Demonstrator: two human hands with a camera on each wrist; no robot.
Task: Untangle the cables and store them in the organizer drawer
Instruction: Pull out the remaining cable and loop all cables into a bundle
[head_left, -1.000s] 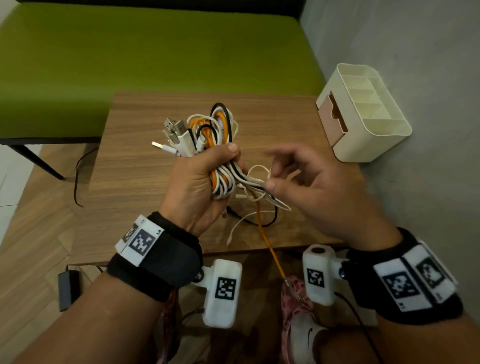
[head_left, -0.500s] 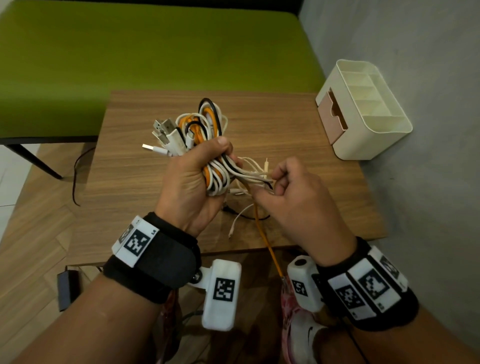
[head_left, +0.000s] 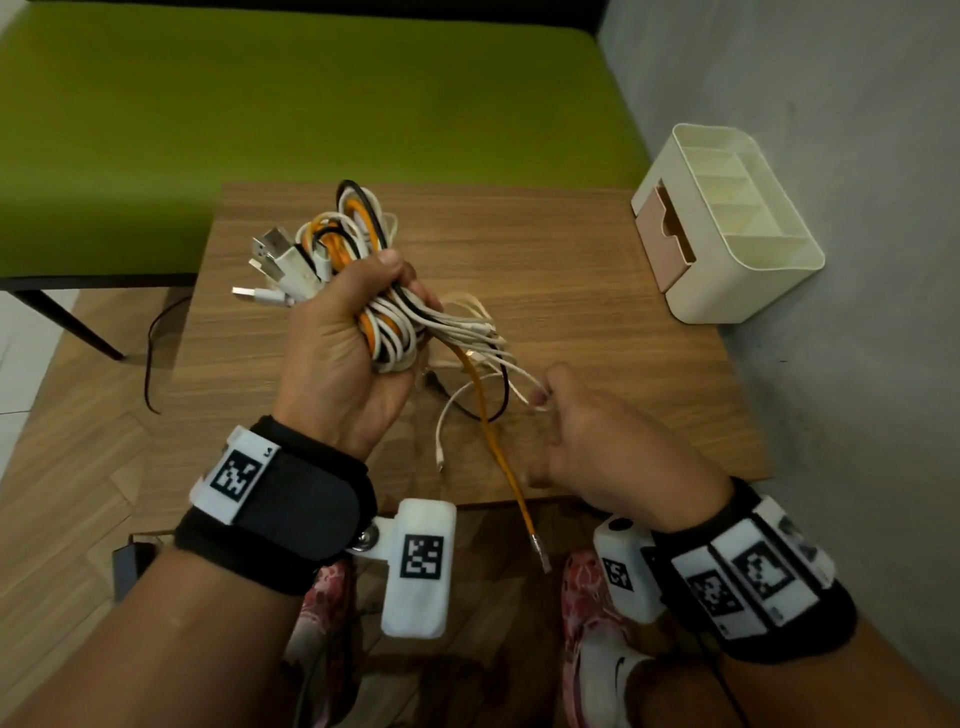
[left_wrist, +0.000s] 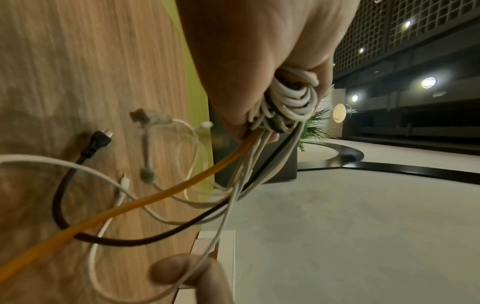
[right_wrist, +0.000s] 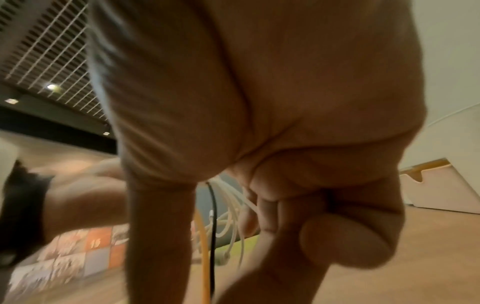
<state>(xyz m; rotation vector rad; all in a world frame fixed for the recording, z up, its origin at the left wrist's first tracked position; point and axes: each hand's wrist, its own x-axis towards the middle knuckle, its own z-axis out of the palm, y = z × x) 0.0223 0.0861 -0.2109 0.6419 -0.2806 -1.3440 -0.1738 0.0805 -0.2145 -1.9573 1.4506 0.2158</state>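
My left hand (head_left: 353, 338) grips a tangled bundle of white, orange and black cables (head_left: 358, 249) above the wooden table (head_left: 571, 270), with USB plugs sticking out to the left. The coils (left_wrist: 291, 98) show inside that fist in the left wrist view. My right hand (head_left: 587, 431) pinches a thin white cable (head_left: 519, 371) pulled taut out of the bundle toward the lower right. An orange cable (head_left: 498, 447) hangs down past the table's front edge. A black cable (left_wrist: 59, 197) loops loose on the table. The cream organizer (head_left: 727, 228) with its pink drawer (head_left: 667, 234) part open stands at the table's right edge.
A green bench (head_left: 260, 104) runs behind the table. A grey wall (head_left: 857, 156) is close on the right, right behind the organizer. A black adapter (head_left: 127, 566) and a cord lie on the wood floor to the left. Shoes (head_left: 597, 649) are below the table edge.
My right hand has drawn back toward me and to the right, pulling a white cable out straight from the bundle. The left hand with the bundle stayed roughly in place.
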